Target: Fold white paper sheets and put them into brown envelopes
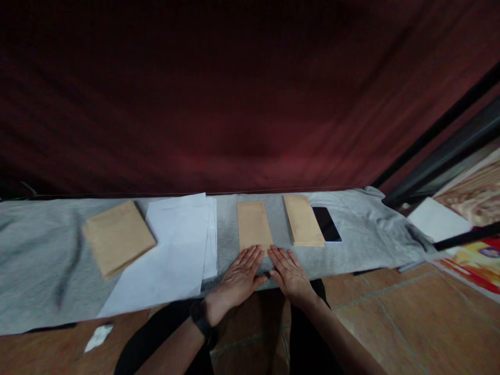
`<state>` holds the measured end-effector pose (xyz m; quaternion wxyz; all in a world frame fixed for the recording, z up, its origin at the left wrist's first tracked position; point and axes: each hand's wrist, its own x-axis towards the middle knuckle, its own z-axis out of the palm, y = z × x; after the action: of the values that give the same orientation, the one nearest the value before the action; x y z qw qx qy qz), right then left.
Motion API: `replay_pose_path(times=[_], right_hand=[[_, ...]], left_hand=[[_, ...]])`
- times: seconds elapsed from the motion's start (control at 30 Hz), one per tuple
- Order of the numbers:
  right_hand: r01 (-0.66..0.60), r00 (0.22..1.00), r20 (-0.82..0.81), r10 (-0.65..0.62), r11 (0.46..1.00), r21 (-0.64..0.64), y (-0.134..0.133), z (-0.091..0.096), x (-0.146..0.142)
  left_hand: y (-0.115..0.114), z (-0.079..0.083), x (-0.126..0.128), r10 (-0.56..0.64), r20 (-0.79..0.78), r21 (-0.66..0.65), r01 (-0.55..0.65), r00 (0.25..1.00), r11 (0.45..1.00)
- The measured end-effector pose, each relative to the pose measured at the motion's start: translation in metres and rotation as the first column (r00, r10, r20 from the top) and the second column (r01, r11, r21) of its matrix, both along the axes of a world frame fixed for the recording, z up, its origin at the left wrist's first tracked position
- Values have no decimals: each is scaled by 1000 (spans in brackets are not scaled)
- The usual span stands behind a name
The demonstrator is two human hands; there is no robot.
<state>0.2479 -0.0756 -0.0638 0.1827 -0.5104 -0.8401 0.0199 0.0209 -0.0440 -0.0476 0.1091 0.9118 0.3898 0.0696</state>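
A brown paper envelope (pixel 253 224) lies flat on the grey cloth in front of me. My left hand (pixel 242 271) rests on its near left edge with the fingers stretched out and lying flat. At the near right corner of the same envelope, my right hand (pixel 288 272) is spread flat, its fingertips on or beside the edge. Neither hand grips anything. Right of them sits a small stack of brown envelopes (pixel 303 221). White paper sheets (pixel 172 245) are spread to the left, and another stack of brown envelopes (pixel 120 238) partly covers them.
A phone (pixel 327 225) lies beside the right stack. The grey cloth (pixel 367 224) covers a long narrow surface against a dark red curtain (pixel 242 104). Black bars (pixel 441 135) stand at the right. A crumpled white tissue (pixel 98 337) is on the tiled floor (pixel 390 312).
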Motion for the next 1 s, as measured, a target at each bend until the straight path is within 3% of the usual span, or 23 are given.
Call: replay_pose_path(times=[0.23,0.43,0.53,1.0], right_hand=[[93,995,-39,-91,995,38,-8,3,-10],[29,998,-60,-28,1000,8,-9,5,-41],[61,995,-74,-60,998,16,-12,2,-50],[196,980,20,-198,977,83,-20,-4,-19]], left_hand=[[-11,-13,-15,116,24,100,-118,993,988],[-15,-5,-8,120,22,133,-122,992,984],[-16,-2,-5,118,-14,130,-115,993,985],[-23,-9,-16,218,-50,170,-207,975,963]])
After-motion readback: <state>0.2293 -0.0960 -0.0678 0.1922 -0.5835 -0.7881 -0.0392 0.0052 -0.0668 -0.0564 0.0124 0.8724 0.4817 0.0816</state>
